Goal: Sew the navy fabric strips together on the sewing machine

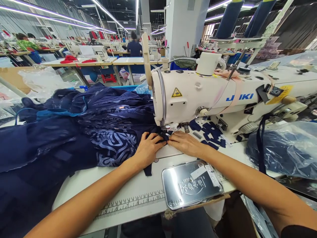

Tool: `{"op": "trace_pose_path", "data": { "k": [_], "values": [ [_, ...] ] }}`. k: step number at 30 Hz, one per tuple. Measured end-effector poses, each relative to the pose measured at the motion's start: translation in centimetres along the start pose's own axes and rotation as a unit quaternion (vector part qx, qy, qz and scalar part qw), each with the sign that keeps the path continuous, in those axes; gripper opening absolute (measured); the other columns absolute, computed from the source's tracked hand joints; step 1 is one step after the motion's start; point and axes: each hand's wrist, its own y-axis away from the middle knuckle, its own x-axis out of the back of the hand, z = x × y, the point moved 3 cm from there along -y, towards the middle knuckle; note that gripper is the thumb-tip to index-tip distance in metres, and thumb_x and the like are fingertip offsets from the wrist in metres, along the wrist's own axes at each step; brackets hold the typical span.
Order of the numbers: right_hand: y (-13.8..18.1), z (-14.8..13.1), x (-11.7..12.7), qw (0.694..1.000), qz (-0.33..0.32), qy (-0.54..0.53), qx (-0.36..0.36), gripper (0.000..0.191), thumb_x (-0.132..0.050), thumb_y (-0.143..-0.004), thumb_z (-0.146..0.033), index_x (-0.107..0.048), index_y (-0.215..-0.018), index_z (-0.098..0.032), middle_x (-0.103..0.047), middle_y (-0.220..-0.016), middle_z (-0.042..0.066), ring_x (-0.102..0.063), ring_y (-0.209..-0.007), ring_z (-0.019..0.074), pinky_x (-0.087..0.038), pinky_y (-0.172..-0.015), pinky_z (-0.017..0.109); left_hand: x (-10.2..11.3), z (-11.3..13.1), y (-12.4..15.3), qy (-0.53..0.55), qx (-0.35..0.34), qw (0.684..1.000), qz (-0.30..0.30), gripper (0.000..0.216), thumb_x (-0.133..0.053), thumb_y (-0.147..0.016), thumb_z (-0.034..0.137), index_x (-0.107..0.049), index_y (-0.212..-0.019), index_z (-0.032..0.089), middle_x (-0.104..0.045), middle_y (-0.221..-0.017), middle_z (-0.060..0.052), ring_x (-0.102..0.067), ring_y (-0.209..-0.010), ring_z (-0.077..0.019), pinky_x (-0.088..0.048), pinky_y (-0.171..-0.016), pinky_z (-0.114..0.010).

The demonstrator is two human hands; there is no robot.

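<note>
Workshop: rows of sewing stations fill the space beyond the grips, with a co-worker (134, 46) seen from behind in the distance.
Table: pale, beneath both grips, with a printed ruler (131, 201) along its near edge.
Left grip (146, 148): fingers spread, pressing down on the garment; whether they pinch it, I cannot tell.
Right grip (185, 142): palm down, fingertips close to the left grip's, at the same bit of cloth; pinching or only pressing, I cannot tell.
Machine (190, 96): just beyond both grips, its head above the fingertips; the needle is too obscured to make out.
Scraps (211, 132): dark pieces scattered just beyond the right grip.
Tin (192, 183): on the near side of the right grip, lid up.
Risk: fingertips this near the stitching area could be caught if they slid forward; the heap's weight could drag the seam askew, or a loose fold could get stitched in.
Garment (84, 132): heaped left of the left grip, narrowing to the cloth under the fingertips.
Lie: long axis roughly sideways, gathered end pointing right, towards the machine.
</note>
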Motion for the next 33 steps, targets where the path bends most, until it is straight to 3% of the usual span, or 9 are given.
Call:
{"op": "trace_pose_path", "data": {
  "k": [9, 15, 25, 33],
  "values": [
    [-0.3, -0.4, -0.1, 0.999, 0.006, -0.035, -0.029, 0.025, -0.035, -0.090, -0.012, -0.060, -0.089, -0.011, -0.055, -0.093, 0.010, -0.051, -0.084, 0.0171, -0.051, -0.073, 0.031, 0.3, -0.2, 0.7, 0.002, -0.006, 1.000, 0.001, 0.046, -0.043, -0.073, -0.001, -0.058, -0.110, 0.021, -0.058, -0.117, -0.005, -0.042, -0.119, -0.0270, -0.008, -0.101, -0.065],
    [-0.4, -0.5, 0.0, 0.999, 0.005, -0.030, -0.038, 0.025, -0.035, -0.090, -0.011, -0.059, -0.083, -0.011, -0.055, -0.087, 0.010, -0.052, -0.081, 0.0167, -0.051, -0.074, 0.031, 0.5, -1.1, 0.3, 0.003, -0.040, 0.999, -0.028, 0.049, -0.043, -0.072, 0.000, -0.056, -0.113, 0.024, -0.056, -0.120, -0.005, -0.037, -0.123, -0.0279, -0.004, -0.100, -0.067],
    [-0.4, -0.1, -0.5, 0.998, 0.008, -0.032, -0.055, 0.022, -0.036, -0.090, -0.013, -0.058, -0.087, -0.013, -0.054, -0.091, 0.010, -0.053, -0.087, 0.0169, -0.051, -0.075, 0.032, -0.7, -2.2, 0.3, -0.003, -0.054, 0.998, 0.013, 0.050, -0.043, -0.071, 0.001, -0.057, -0.113, 0.025, -0.058, -0.118, -0.005, -0.038, -0.122, -0.0287, -0.001, -0.100, -0.067],
    [-0.8, -0.4, -0.3, 0.998, 0.002, -0.020, -0.059, 0.025, -0.033, -0.090, -0.012, -0.058, -0.084, -0.012, -0.055, -0.090, 0.010, -0.053, -0.089, 0.0179, -0.052, -0.074, 0.031, -0.7, -2.4, 0.1, 0.013, -0.044, 0.999, 0.009, 0.050, -0.041, -0.072, 0.001, -0.058, -0.112, 0.026, -0.058, -0.117, -0.005, -0.040, -0.121, -0.0266, -0.003, -0.100, -0.067]
  ]
}}
